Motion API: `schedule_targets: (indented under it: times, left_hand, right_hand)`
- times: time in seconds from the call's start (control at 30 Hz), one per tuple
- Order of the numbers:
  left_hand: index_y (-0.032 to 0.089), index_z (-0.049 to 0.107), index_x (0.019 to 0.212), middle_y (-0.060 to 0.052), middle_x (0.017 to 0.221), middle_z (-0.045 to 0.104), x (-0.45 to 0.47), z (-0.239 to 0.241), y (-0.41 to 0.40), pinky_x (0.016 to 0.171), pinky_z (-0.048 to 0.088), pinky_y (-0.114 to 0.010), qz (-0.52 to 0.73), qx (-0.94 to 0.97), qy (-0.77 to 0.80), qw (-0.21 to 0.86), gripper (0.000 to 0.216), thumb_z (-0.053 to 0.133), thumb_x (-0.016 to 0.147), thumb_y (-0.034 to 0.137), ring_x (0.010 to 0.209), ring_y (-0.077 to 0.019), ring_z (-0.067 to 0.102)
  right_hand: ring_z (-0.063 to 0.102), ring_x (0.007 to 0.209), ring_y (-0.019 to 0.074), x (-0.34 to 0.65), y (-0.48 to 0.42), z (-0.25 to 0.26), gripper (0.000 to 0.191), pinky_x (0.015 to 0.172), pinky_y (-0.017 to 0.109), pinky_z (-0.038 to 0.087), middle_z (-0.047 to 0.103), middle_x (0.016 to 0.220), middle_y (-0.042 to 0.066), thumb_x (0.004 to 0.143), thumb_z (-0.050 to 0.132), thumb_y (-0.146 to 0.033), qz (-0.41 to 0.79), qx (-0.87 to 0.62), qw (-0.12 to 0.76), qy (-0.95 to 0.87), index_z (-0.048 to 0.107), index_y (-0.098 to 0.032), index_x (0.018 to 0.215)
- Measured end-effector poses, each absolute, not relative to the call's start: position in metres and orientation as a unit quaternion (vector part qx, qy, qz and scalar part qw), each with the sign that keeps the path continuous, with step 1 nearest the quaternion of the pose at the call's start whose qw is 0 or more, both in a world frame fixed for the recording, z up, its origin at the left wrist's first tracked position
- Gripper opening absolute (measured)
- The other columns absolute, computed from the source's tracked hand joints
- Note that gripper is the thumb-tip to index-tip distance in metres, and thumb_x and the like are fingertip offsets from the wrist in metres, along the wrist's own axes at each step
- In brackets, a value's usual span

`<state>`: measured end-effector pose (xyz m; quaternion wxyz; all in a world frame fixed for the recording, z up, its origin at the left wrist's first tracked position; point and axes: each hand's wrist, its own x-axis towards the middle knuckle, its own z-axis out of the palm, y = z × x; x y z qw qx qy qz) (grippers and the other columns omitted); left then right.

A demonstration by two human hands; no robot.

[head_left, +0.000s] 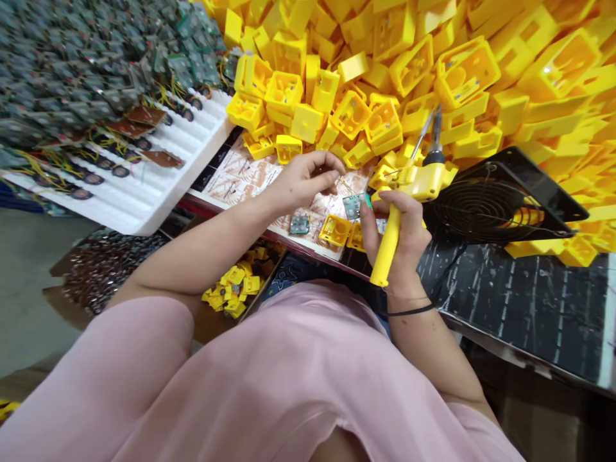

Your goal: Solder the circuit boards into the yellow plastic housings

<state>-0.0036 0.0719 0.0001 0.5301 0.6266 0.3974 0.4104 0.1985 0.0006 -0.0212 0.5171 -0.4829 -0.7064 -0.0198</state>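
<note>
My right hand (pixel 402 234) is wrapped round the yellow handle of a soldering gun (pixel 389 247), whose metal tip points away from me. Its thumb also presses on a small green circuit board (pixel 355 205). Left of the board, my left hand (pixel 312 176) is closed with thumb and fingertips together. Thin wires (pixel 345 185) run from the board towards these fingertips, but what they pinch is hidden. Below the hands lie another circuit board (pixel 299 224) and an open yellow plastic housing (pixel 335 230), with a second housing (pixel 356 237) partly behind my right hand.
Yellow housings (pixel 308 122) are heaped across the back. A black fan (pixel 500 199) stands at right on the black table surface (pixel 520 301). On the left, a white foam tray (pixel 158 192) bears many wired boards (pixel 96 77). Below the table edge sits a box of yellow parts (pixel 233 289).
</note>
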Motion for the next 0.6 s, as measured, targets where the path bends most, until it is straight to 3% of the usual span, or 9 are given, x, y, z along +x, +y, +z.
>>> schedule_targets:
  times: [0.1,0.2,0.3,0.47,0.6]
  left_hand:
    - [0.016,0.067,0.105,-0.001,0.092,0.070,-0.007,0.003,0.073,0.067,0.053,-0.023,0.400,0.570,0.410,0.589,0.020,0.066,0.088,0.025,0.068,-0.0072,0.060]
    - [0.017,0.067,0.113,-0.006,0.106,0.074,-0.008,0.003,0.072,0.071,0.055,-0.023,0.379,0.585,0.424,0.578,0.032,0.070,0.082,0.020,0.080,-0.0098,0.068]
    - [0.016,0.067,0.115,-0.007,0.099,0.074,-0.006,0.002,0.070,0.063,0.053,-0.022,0.350,0.608,0.453,0.551,0.028,0.067,0.088,0.024,0.079,-0.0122,0.070]
    - [0.017,0.067,0.095,0.001,0.075,0.065,-0.001,0.004,0.070,0.058,0.050,-0.022,0.265,0.651,0.425,0.570,0.014,0.066,0.082,0.022,0.062,-0.0099,0.061]
    - [0.018,0.066,0.078,0.004,0.063,0.056,0.001,0.008,0.071,0.055,0.042,-0.022,0.275,0.702,0.376,0.538,0.020,0.066,0.085,0.037,0.058,-0.0086,0.049]
  right_hand:
    - [0.075,0.068,0.0125,0.198,0.000,-0.021,0.022,0.070,0.024,0.064,0.076,0.089,-0.005,0.101,0.071,-0.033,-0.013,-0.488,0.519,-0.701,0.061,-0.028,0.119]
    - [0.076,0.071,0.0121,0.198,0.001,-0.015,0.021,0.072,0.024,0.064,0.076,0.091,-0.004,0.101,0.071,-0.029,0.002,-0.486,0.537,-0.689,0.060,-0.026,0.118]
    - [0.076,0.072,0.0126,0.199,0.002,-0.011,0.024,0.072,0.025,0.065,0.076,0.093,-0.003,0.099,0.074,-0.027,0.000,-0.476,0.556,-0.681,0.059,-0.025,0.118]
    - [0.076,0.075,0.0110,0.200,0.004,-0.009,0.023,0.074,0.023,0.064,0.074,0.097,-0.003,0.099,0.072,-0.023,-0.005,-0.460,0.575,-0.676,0.060,-0.025,0.118]
    - [0.075,0.074,0.0103,0.203,0.003,-0.007,0.022,0.075,0.023,0.063,0.072,0.093,-0.005,0.099,0.072,-0.024,-0.010,-0.463,0.574,-0.675,0.060,-0.026,0.118]
